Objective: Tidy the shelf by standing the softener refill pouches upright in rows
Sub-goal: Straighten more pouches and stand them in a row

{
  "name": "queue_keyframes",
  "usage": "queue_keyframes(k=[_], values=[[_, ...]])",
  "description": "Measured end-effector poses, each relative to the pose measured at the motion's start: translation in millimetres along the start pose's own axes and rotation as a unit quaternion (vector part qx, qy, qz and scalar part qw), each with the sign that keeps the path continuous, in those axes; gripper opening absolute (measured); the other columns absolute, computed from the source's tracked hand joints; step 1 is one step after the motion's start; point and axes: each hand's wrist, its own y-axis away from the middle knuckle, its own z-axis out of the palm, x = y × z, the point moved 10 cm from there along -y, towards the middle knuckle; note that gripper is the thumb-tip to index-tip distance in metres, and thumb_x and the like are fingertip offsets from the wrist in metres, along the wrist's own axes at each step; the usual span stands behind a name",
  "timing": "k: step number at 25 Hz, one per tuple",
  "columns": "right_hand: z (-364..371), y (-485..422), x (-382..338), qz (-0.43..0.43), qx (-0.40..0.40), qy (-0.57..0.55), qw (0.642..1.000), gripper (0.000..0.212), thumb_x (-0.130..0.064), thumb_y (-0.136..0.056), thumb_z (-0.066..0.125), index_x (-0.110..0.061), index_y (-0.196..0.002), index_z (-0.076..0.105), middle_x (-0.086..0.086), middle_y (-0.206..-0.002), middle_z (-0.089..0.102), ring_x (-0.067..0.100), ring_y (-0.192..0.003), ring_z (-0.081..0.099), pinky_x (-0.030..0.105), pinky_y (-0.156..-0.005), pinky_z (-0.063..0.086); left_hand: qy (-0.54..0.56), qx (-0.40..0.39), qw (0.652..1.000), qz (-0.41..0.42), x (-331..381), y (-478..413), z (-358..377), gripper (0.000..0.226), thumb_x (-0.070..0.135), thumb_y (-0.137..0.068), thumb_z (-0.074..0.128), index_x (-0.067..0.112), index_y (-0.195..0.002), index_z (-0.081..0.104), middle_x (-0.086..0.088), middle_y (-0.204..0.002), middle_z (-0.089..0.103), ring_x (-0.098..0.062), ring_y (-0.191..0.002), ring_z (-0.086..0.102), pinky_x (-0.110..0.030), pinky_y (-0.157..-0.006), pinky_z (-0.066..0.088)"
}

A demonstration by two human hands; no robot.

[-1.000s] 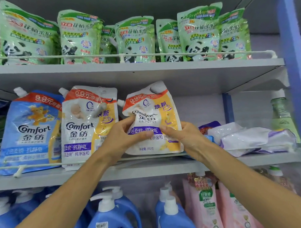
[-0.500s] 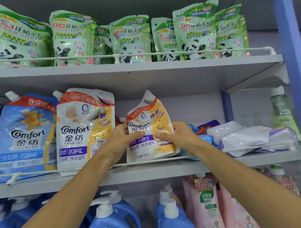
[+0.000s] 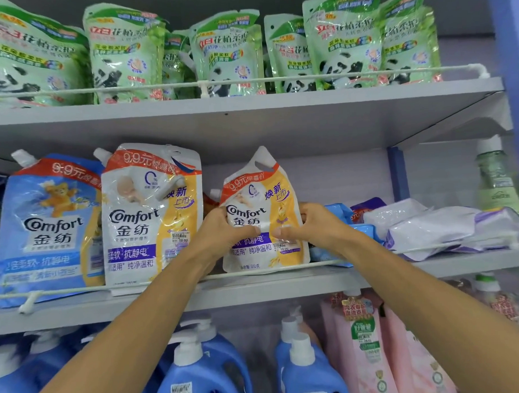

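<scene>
Both hands grip one white-yellow pouch (image 3: 263, 225) upright on the middle shelf (image 3: 255, 287), behind the wire rail (image 3: 328, 263). Left hand (image 3: 224, 233) on its left edge, right hand (image 3: 309, 227) on its right edge, thumbs across the front. To the left stand a matching pouch (image 3: 150, 217) and a blue pouch (image 3: 47, 230). Flat white packs (image 3: 441, 228) lie right. Green panda pouches (image 3: 226, 53) line the shelf above; blue pump bottles (image 3: 199, 372) sit below.

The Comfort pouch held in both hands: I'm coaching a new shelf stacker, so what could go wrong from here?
1. The held pouch stands slightly tilted, with nothing upright to its right. When the left grip and right grip let go, it may slump onto the flat pouches.
2. Its bottom edge sits right at the front rail, so a forward lean could tip it over.
</scene>
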Motion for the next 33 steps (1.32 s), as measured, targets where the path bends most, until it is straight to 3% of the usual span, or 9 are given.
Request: queue_keyframes(k=[4, 7, 16, 19, 23, 27, 29, 31, 33], values=[[3.4, -5.2, -2.1, 0.013, 0.025, -0.015, 0.999, 0.023, -0.028, -0.082, 0.087, -0.026, -0.102, 0.075, -0.005, -0.1, 0.082, 0.017, -0.094, 0.078, 0.045, -0.093, 0.062, 0.108, -0.013, 0.993, -0.037, 1.5, -1.4, 7.7, 0.036, 0.035, -0.091, 0.08, 0.02, -0.122, 0.071, -0.004, -0.106, 0.082, -0.027, -0.097, 0.08, -0.054, -0.093, 0.062], [0.9, -9.9, 2.3, 0.008, 0.069, 0.019, 0.997, 0.029, -0.028, -0.078, 0.09, -0.031, -0.099, 0.071, -0.006, -0.101, 0.081, 0.015, -0.093, 0.078, 0.046, -0.091, 0.062, 0.117, 0.015, 0.993, -0.025, -4.3, -8.7, 6.1, 0.039, 0.033, -0.091, 0.08, 0.028, -0.127, 0.066, -0.003, -0.11, 0.081, -0.028, -0.098, 0.08, -0.058, -0.09, 0.062], [4.4, -37.0, 6.7, 0.013, 0.087, 0.115, 0.99, 0.044, -0.029, -0.079, 0.09, -0.024, -0.115, 0.065, 0.0, -0.118, 0.075, 0.015, -0.092, 0.066, 0.02, -0.067, 0.052, 0.039, 0.061, 0.997, -0.013, -23.4, -34.8, -3.1, 0.06, 0.009, -0.091, 0.079, 0.028, -0.142, 0.053, -0.004, -0.132, 0.069, -0.028, -0.112, 0.069, -0.055, -0.097, 0.059], [7.9, -44.2, 8.7, 0.004, 0.088, 0.132, 0.987, 0.045, -0.029, -0.078, 0.09, -0.024, -0.116, 0.066, 0.001, -0.117, 0.075, 0.017, -0.095, 0.067, 0.027, -0.076, 0.056, 0.014, 0.063, 0.998, -0.009, -28.2, -34.0, -2.6, 0.052, 0.015, -0.095, 0.076, 0.024, -0.141, 0.054, -0.004, -0.133, 0.068, -0.024, -0.107, 0.066, -0.043, -0.088, 0.059], [17.4, -42.1, 15.6, -0.026, 0.059, 0.132, 0.989, 0.049, -0.027, -0.075, 0.091, -0.025, -0.117, 0.065, -0.008, -0.11, 0.076, 0.015, -0.104, 0.071, 0.038, -0.093, 0.06, -0.024, 0.011, 0.999, 0.019, -27.4, -21.2, 8.4, 0.043, 0.021, -0.084, 0.088, 0.028, -0.115, 0.058, 0.009, -0.105, 0.069, -0.01, -0.093, 0.067, -0.02, -0.069, 0.052], [26.8, -31.8, 14.3, -0.026, -0.018, 0.126, 0.992, 0.049, -0.026, -0.079, 0.09, -0.026, -0.121, 0.064, -0.021, -0.1, 0.071, -0.002, -0.092, 0.067, 0.007, -0.069, 0.054, -0.031, -0.023, 0.999, 0.009, -31.9, -14.9, 11.2, 0.039, 0.011, -0.08, 0.09, 0.033, -0.094, 0.061, 0.013, -0.09, 0.071, 0.003, -0.072, 0.071, -0.009, -0.056, 0.051], [27.4, -30.4, 14.7, -0.004, -0.049, 0.136, 0.99, 0.043, -0.028, -0.079, 0.089, -0.03, -0.114, 0.065, -0.024, -0.097, 0.07, -0.003, -0.089, 0.067, 0.004, -0.065, 0.052, -0.037, -0.041, 0.998, -0.018, -36.9, -13.4, 13.8, 0.044, 0.014, -0.073, 0.095, 0.03, -0.099, 0.064, 0.006, -0.1, 0.077, -0.005, -0.092, 0.074, -0.019, -0.073, 0.057], [29.9, -36.2, 15.8, 0.006, -0.057, 0.171, 0.984, 0.048, -0.032, -0.078, 0.09, -0.029, -0.118, 0.064, -0.018, -0.104, 0.069, 0.005, -0.097, 0.068, 0.015, -0.077, 0.055, -0.043, -0.045, 0.997, -0.047, -43.9, -14.3, 13.7, 0.052, 0.018, -0.068, 0.098, 0.03, -0.108, 0.065, 0.001, -0.112, 0.077, -0.019, -0.107, 0.071, -0.031, -0.089, 0.057], [30.0, -44.3, 18.9, 0.017, -0.02, 0.201, 0.979, 0.06, -0.032, -0.077, 0.091, -0.023, -0.128, 0.061, -0.011, -0.111, 0.067, 0.014, -0.104, 0.065, 0.024, -0.081, 0.054, -0.058, -0.036, 0.996, -0.06, -46.7, -19.1, 12.8, 0.061, 0.017, -0.068, 0.098, 0.024, -0.119, 0.066, 0.001, -0.116, 0.076, -0.021, -0.109, 0.069, -0.032, -0.087, 0.055]])
